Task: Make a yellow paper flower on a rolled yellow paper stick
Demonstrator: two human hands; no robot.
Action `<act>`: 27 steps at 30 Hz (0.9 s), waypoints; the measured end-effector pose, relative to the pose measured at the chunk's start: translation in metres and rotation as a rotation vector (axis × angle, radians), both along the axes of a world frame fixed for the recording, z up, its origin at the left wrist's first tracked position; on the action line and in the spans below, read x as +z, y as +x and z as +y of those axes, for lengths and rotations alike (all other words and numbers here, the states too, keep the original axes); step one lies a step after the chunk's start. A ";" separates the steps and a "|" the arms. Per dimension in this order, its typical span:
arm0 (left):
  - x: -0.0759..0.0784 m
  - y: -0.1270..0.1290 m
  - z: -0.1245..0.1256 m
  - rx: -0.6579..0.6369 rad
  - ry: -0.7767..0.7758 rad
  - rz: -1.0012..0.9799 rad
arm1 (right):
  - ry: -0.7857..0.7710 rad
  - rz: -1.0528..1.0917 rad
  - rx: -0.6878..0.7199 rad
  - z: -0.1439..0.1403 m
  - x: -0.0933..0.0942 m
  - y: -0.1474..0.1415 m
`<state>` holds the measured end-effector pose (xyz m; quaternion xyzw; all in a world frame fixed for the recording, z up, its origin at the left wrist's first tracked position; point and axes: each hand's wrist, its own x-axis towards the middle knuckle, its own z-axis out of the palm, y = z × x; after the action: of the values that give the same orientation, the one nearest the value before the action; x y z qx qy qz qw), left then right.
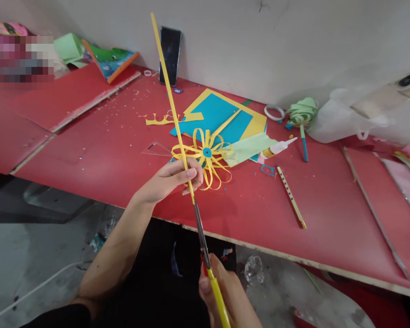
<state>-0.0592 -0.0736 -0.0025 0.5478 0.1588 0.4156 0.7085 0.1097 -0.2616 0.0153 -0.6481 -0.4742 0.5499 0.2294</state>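
Left hand pinches a long yellow paper strip between thumb and fingertips, grip clenched on the strip near its lower end; the strip rises steeply up and far-left from the pinch, past the dark phone leaning on the wall. Right hand, at the near edge of view, is clenched around the yellow handle of the scissors; the blades point up toward the left hand and meet the strip's lower end just below the pinch. Whether the blades stand apart or closed cannot be told. Strip is held in the air above the near part of the red bench, just left of the looped yellow paper flower with its blue centre. Risks, as judged: blade tips lie very close to the left fingertips, so a closing cut could nick them; the long free length is unsupported and may sag or twist, pulling the cut off line; a slack pinch could let the strip slip. Glue bottle, blue and yellow card sheets and patterned stick lie right of the flower, apart from both hands.
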 end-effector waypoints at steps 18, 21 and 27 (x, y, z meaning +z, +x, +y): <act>-0.003 -0.002 0.006 0.297 -0.066 -0.039 | 0.062 0.336 0.317 0.007 -0.017 0.013; -0.005 -0.003 0.009 0.352 -0.095 -0.052 | 0.060 0.304 0.272 0.005 -0.025 0.014; -0.004 0.000 0.009 0.402 -0.099 -0.015 | 0.101 0.292 0.274 0.009 -0.025 0.013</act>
<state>-0.0591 -0.0648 -0.0065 0.4666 0.2799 0.5442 0.6386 0.1223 -0.2527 -0.0093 -0.4787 -0.5467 0.6395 0.2511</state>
